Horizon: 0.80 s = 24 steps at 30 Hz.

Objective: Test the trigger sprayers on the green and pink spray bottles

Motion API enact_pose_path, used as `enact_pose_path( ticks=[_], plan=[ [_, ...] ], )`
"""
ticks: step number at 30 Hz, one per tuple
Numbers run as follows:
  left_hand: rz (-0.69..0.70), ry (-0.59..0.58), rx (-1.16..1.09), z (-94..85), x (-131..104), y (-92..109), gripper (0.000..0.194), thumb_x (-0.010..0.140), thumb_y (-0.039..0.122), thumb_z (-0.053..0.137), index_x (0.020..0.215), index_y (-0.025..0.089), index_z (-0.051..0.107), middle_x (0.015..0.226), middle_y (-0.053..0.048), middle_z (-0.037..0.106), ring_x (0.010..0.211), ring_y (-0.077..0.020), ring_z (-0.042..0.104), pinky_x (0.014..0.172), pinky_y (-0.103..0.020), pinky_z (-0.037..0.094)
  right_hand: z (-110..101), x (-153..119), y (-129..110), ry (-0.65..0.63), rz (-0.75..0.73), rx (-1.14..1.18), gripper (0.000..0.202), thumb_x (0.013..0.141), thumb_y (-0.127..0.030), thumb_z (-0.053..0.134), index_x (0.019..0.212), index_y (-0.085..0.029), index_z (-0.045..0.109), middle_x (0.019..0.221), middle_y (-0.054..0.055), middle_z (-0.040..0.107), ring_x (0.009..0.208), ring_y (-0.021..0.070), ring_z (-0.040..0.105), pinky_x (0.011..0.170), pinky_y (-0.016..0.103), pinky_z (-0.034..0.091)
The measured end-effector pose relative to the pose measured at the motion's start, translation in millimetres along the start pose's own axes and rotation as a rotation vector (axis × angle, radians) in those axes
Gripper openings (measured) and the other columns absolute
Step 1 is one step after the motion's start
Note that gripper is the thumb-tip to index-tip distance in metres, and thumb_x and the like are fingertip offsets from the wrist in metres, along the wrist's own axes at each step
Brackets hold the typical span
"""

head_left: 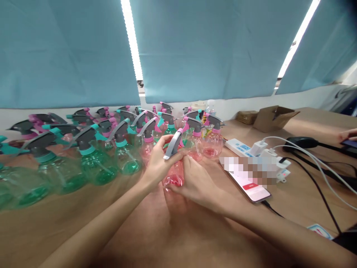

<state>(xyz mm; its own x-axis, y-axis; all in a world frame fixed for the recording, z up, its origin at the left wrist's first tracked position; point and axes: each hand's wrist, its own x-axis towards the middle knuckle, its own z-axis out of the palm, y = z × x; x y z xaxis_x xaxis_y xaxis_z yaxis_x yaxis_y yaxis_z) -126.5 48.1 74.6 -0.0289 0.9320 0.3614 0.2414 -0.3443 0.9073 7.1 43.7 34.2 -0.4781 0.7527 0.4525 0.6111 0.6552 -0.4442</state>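
In front of me is a pink spray bottle [174, 180] with a grey and pink trigger head [174, 143], held between both hands. My left hand [157, 160] wraps around the neck just under the trigger head. Around the right side of the clear pink body curls my right hand [196, 182], its thumb low near the base. The fingers cover much of the bottle's middle. Just beyond my hands stands another pink spray bottle [212, 143]. To the left, a green spray bottle [97, 167] with a teal collar stands among several like it.
Rows of spray bottles fill the table's left and back. On the right lie a phone [251, 186], a white power strip [240, 148] with chargers and trailing cables, and black headphones [301, 143]. An open cardboard box [275, 118] sits behind. Another person's hand [347, 136] shows at the right edge.
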Motion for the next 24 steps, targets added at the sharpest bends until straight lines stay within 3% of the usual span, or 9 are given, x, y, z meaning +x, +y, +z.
enact_pose_path(
  ticks=[5,11,14,18,24],
  plan=[
    [-0.010,-0.072,0.049,-13.6,-15,-9,0.062,0.077,0.027,0.071,0.132,0.023,0.043,0.138,-0.011,0.050,0.122,-0.0262,0.055,0.102,-0.044,0.047,-2,10,8,-0.038,0.021,-0.027,0.049,0.076,-0.033,0.066,0.117,-0.017,0.046,0.106,0.013,0.062,0.096,0.0303,0.061,0.072,0.042,0.051],
    [-0.006,-0.035,0.373,-31.4,-62,-44,0.043,0.090,0.030,0.058,0.129,0.025,0.041,0.135,-0.011,0.051,0.127,-0.0288,0.051,0.107,-0.053,0.041,5,33,23,-0.040,-0.016,-0.148,0.050,0.076,-0.039,0.070,0.115,-0.018,0.045,0.107,0.015,0.061,0.100,0.0324,0.058,0.071,0.042,0.051],
    [0.004,-0.121,0.472,-36.9,-79,-62,0.043,0.093,0.025,0.050,0.133,0.028,0.034,0.137,-0.012,0.046,0.128,-0.0284,0.049,0.107,-0.053,0.042,7,46,26,-0.066,0.024,-0.214,0.053,0.074,-0.040,0.073,0.112,-0.016,0.045,0.104,0.016,0.062,0.099,0.0334,0.059,0.068,0.041,0.051],
    [0.082,-0.219,0.576,-36.7,-82,-72,0.045,0.093,0.019,0.047,0.133,0.032,0.032,0.138,-0.010,0.044,0.130,-0.0299,0.045,0.106,-0.055,0.041,6,59,31,-0.072,0.016,-0.247,0.047,0.077,-0.043,0.071,0.108,-0.017,0.047,0.102,0.016,0.063,0.093,0.0321,0.060,0.067,0.041,0.050],
    [0.097,-0.242,0.558,-32.4,-72,-77,0.038,0.093,0.020,0.047,0.129,0.029,0.039,0.136,-0.009,0.045,0.128,-0.0268,0.046,0.107,-0.049,0.042,8,69,37,-0.048,0.046,-0.315,0.054,0.076,-0.043,0.073,0.114,-0.013,0.048,0.108,0.019,0.065,0.093,0.0337,0.063,0.068,0.041,0.050]
  ],
)
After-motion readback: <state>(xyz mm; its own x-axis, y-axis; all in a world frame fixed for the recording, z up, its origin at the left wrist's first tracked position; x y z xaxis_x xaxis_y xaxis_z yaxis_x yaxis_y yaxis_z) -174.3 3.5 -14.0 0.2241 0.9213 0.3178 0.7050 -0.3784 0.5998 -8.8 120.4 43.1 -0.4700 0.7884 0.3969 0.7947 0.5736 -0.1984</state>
